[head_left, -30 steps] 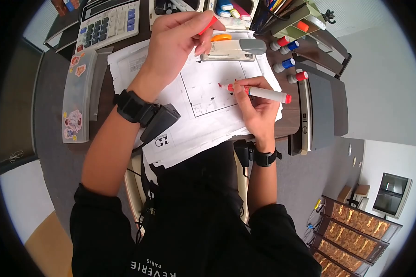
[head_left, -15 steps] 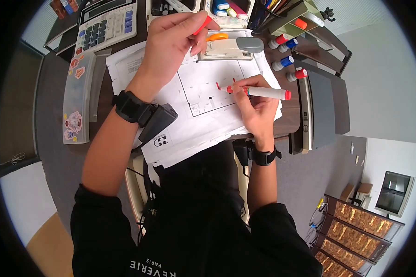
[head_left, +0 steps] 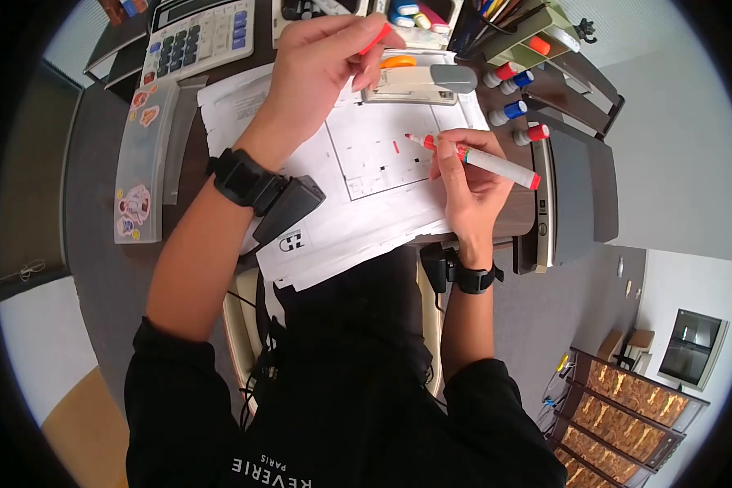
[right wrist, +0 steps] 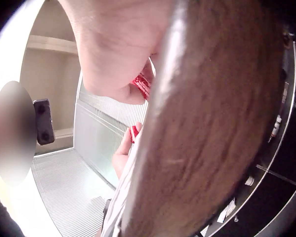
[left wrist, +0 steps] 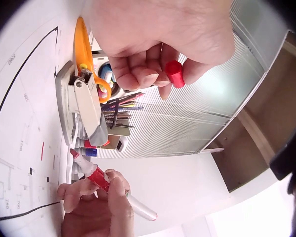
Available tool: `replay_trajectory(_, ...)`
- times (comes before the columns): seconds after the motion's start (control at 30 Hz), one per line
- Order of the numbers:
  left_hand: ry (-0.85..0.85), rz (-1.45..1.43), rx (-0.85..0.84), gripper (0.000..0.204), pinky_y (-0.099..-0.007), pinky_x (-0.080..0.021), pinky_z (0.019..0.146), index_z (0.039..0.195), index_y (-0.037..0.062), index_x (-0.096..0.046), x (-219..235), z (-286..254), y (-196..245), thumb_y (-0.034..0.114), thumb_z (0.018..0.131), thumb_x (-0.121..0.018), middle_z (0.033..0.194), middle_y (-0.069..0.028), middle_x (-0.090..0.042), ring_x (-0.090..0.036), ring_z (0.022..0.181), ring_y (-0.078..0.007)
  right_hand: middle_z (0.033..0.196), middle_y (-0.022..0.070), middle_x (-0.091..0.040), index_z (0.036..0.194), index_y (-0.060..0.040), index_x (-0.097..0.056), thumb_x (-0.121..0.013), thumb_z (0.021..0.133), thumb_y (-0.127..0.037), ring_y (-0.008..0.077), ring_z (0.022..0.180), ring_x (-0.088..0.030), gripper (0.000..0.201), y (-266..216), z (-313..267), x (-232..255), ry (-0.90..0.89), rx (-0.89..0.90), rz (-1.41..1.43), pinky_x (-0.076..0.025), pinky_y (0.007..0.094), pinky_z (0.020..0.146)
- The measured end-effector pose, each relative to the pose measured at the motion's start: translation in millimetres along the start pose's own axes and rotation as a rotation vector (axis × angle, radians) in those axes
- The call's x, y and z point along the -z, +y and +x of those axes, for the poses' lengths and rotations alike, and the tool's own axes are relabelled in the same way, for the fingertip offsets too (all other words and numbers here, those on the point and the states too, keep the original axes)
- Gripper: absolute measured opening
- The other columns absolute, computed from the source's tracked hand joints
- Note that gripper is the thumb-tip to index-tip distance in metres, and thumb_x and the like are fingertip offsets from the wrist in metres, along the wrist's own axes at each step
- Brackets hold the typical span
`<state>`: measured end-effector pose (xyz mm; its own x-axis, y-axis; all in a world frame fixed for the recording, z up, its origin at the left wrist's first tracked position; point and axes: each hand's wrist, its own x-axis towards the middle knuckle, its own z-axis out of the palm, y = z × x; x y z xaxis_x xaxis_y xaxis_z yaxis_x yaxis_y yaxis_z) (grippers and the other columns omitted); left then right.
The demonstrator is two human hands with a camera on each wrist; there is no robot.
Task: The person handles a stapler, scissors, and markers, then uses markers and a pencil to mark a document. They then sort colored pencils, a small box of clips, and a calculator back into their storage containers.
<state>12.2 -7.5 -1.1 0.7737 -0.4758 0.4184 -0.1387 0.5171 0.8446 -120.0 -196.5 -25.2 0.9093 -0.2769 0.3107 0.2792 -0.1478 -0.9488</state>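
My left hand pinches a red marker cap above the paper's far edge; the left wrist view shows the cap between thumb and fingers. In my right hand is a red-and-white marker, gripped near its uncapped red tip, which points at the printed floor plan. Short red strokes mark the plan, one of them below the tip. In the left wrist view the marker tip appears raised off the sheet. The right wrist view shows little of the marker.
A stapler lies across the top of the sheets beside orange-handled scissors. Several red- and blue-capped bottles stand at the right. A calculator and a clear stickered case are at the left, a dark printer at the right.
The marker tip has lifted and moved away from the stroke it was touching, up and to the right. The head view has shifted slightly. My left hand still holds the cap.
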Motion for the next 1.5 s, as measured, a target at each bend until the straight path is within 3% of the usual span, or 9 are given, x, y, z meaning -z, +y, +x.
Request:
replay_trajectory(0.1, -0.006, -0.010, -0.011, 0.043, -0.0303, -0.039, 0.068, 0.108, -0.0109, -0.064, -1, 0, 1, 0.027, 0.106, -0.045, 0.066, -0.0018, -0.047, -0.040, 0.060, -0.0111, 0.091, 0.0073, -0.071, 0.099, 0.0021, -0.066, -0.071, 0.090, -0.004, 0.0118, 0.083, -0.064, 0.013, -8, -5, -10, -0.057, 0.042, -0.141, -0.050, 0.0245, 0.077)
replay_trajectory(0.27, 0.054, -0.056, 0.033, 0.041, -0.0311, -0.040, 0.066, 0.106, -0.0094, -0.066, -2, 0, 1, 0.027, 0.104, -0.049, 0.065, -0.0012, -0.048, -0.041, 0.059, -0.0109, 0.091, 0.0067, -0.071, 0.099, 0.0016, -0.067, -0.073, 0.089, -0.006, 0.0108, 0.082, -0.063, 0.014, -12, -9, -29, -0.128, 0.018, -0.118, -0.049, 0.0238, 0.076)
replay_trajectory(0.37, 0.035, -0.044, -0.015, 0.040, -0.0310, -0.041, 0.066, 0.107, -0.0088, -0.067, -2, 0, 1, 0.027, 0.104, -0.049, 0.065, -0.0012, -0.049, -0.041, 0.058, -0.0107, 0.091, 0.0066, -0.071, 0.098, 0.0016, -0.068, -0.074, 0.090, -0.008, 0.0105, 0.082, -0.063, 0.014, -7, -12, -29, -0.097, -0.160, -0.057, -0.049, 0.0234, 0.075)
replay_trajectory(0.43, 0.037, -0.047, -0.018, 0.040, -0.0310, -0.040, 0.065, 0.107, -0.0088, -0.067, 1, -1, -1, 0.027, 0.104, -0.049, 0.065, -0.0013, -0.049, -0.042, 0.058, -0.0106, 0.091, 0.0066, -0.071, 0.098, 0.0016, -0.068, -0.074, 0.090, -0.008, 0.0103, 0.082, -0.062, 0.015, -2, -12, -26, -0.106, -0.057, -0.083, -0.048, 0.0229, 0.075)
replay_trajectory(0.6, 0.043, -0.050, 0.003, 0.041, -0.0300, -0.040, 0.064, 0.107, -0.0094, -0.067, -1, 0, 1, 0.027, 0.104, -0.050, 0.065, -0.0026, -0.050, -0.042, 0.058, -0.0107, 0.092, 0.0076, -0.071, 0.098, 0.0017, -0.068, -0.074, 0.090, -0.008, 0.0106, 0.084, -0.063, 0.014, -4, -12, -26, -0.124, -0.037, -0.115, -0.048, 0.0229, 0.077)
replay_trajectory(1.1, 0.058, -0.096, 0.016, 0.040, -0.0296, -0.039, 0.064, 0.105, -0.0102, -0.067, -1, -1, 0, 0.027, 0.104, -0.050, 0.065, -0.0029, -0.051, -0.041, 0.058, -0.0111, 0.091, 0.0077, -0.072, 0.098, 0.0021, -0.068, -0.073, 0.089, -0.007, 0.0100, 0.082, -0.062, 0.013, -6, -12, -29, -0.134, -0.050, -0.143, -0.049, 0.0233, 0.075)
replay_trajectory(1.5, 0.040, -0.060, 0.000, 0.042, -0.0293, -0.039, 0.065, 0.108, -0.0091, -0.067, 2, -1, -2, 0.028, 0.104, -0.049, 0.066, -0.0012, -0.050, -0.041, 0.058, -0.0106, 0.088, 0.0053, -0.071, 0.098, 0.0009, -0.069, -0.074, 0.090, -0.010, 0.0060, 0.075, -0.059, 0.015, -6, -12, -29, -0.139, -0.045, -0.173, -0.047, 0.0201, 0.066)
